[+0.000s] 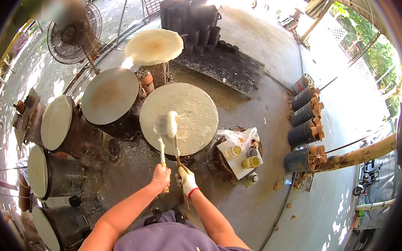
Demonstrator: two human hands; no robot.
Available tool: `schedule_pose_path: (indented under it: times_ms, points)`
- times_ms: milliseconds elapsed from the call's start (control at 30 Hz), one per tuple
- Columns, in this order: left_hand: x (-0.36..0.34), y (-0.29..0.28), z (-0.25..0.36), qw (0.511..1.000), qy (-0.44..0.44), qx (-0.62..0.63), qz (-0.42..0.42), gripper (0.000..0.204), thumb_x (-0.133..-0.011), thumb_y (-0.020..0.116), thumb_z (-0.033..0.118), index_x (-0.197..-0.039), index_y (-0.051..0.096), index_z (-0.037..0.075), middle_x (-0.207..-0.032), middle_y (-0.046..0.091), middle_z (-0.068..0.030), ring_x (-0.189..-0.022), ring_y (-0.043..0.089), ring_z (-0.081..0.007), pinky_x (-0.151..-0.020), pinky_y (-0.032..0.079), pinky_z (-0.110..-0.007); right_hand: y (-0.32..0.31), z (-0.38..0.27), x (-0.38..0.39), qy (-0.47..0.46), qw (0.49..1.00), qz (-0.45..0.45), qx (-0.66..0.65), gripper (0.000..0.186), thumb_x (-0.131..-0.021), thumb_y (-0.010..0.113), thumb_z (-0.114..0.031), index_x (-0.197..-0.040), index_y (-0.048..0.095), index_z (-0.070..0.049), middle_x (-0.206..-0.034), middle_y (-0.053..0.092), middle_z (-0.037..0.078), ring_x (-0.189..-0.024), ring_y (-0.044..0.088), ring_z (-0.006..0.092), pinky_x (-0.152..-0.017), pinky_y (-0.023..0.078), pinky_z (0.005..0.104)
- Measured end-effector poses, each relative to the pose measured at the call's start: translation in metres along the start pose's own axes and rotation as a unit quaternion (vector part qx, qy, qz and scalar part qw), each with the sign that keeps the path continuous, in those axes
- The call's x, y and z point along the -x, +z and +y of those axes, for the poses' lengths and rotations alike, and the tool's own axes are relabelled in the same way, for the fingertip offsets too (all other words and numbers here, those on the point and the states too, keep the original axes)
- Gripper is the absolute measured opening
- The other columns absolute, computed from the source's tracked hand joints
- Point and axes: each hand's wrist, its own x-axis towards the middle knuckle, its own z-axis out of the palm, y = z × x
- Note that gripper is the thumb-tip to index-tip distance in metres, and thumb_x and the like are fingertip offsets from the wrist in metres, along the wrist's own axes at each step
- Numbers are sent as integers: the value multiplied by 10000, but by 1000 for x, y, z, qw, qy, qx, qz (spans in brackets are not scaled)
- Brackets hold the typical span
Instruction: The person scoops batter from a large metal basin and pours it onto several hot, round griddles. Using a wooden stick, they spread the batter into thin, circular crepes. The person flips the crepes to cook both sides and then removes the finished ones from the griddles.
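A large round griddle (195, 107) lies in front of me, with a thin pale layer spread over its top. My left hand (162, 178) is wrapped round the handle of a scraper (162, 150); its greyish blade is over the griddle, next to a white lump of dough or batter (171, 123). A thin wooden stick (177, 148) runs up to that lump from my right hand (187, 180), which wears a white glove and is closed round it. Both tools reach over the griddle's near edge. Whether the lump touches the surface, I cannot tell.
More round griddles on drums curve along the left, including a near one (110, 96) and a raised one (154, 47). A fan (74, 31) stands far left. Right of my griddle, a stand holds jars (251, 162) and a plastic bag (237, 135). Buckets (299, 159) line the right.
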Motion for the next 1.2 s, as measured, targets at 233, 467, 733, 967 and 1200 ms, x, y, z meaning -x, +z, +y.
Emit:
schedule_pose_path:
  times_ms: [233, 467, 733, 967, 1200]
  points:
    - [73, -85, 51, 897, -6, 352, -267, 126, -910, 454, 81, -796, 402, 80, -605, 363, 18, -408, 314, -33, -340, 296, -180, -16, -79, 13, -122, 987, 101, -39, 336, -907, 531, -178, -1236, 555, -116, -596, 511, 11, -397, 370, 72, -337, 275, 224]
    - [71, -104, 80, 891, -67, 380, -241, 164, -928, 420, 82, -768, 390, 86, -628, 372, 18, -433, 327, -28, -352, 305, -175, -21, -79, -8, -1, 981, 35, 191, 326, -868, 577, -170, -1192, 611, -158, -684, 567, 5, -433, 410, 81, -391, 335, 254]
    - [40, -207, 133, 939, 85, 302, -144, 73, -893, 451, 91, -838, 412, 63, -630, 408, -7, -400, 366, -59, -326, 324, -216, 55, -81, -51, -116, 986, 119, -17, 386, -925, 483, -219, -1312, 474, -230, -627, 454, -7, -390, 335, 71, -362, 282, 234]
    - [-166, -286, 139, 969, 183, 126, -107, 117, -873, 503, 117, -929, 419, 58, -607, 407, 0, -358, 371, -78, -309, 312, -249, 233, -45, -99, -115, 990, 73, -35, 429, -928, 487, -195, -1352, 437, -231, -682, 506, 4, -431, 379, 66, -384, 322, 220]
    - [-313, -345, 104, 896, 272, -349, 49, 249, -836, 542, 158, -974, 414, -5, -809, 604, -252, -770, 579, -452, -650, 465, -494, 350, 10, -164, -302, 887, 210, 278, 371, -912, 503, -143, -1279, 525, -96, -1169, 623, 114, -1073, 595, 204, -930, 416, 268]
